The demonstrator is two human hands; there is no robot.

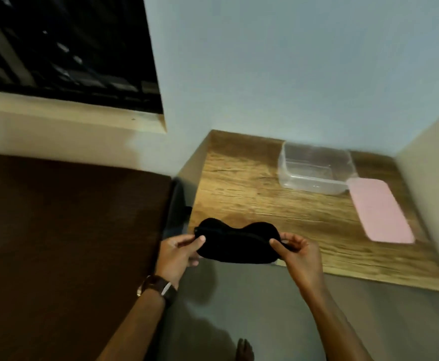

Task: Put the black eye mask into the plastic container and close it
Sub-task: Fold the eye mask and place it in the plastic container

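Note:
The black eye mask [235, 243] is stretched flat between both hands, just above the near edge of the wooden table [252, 199]. My left hand [178, 252] pinches its left end and my right hand [300, 252] pinches its right end. The clear plastic container [314, 169] stands open and empty at the back of the table, well beyond the mask. Its pink lid [378, 209] lies flat on the table to the right of the container, touching its near right corner.
A brown bed or mat surface [64, 243] fills the left side. Blue-grey walls enclose the table at the back, a pale wall [432, 178] bounds it on the right. A dark window [64, 45] is at upper left. A bare foot [244, 350] shows on the grey floor.

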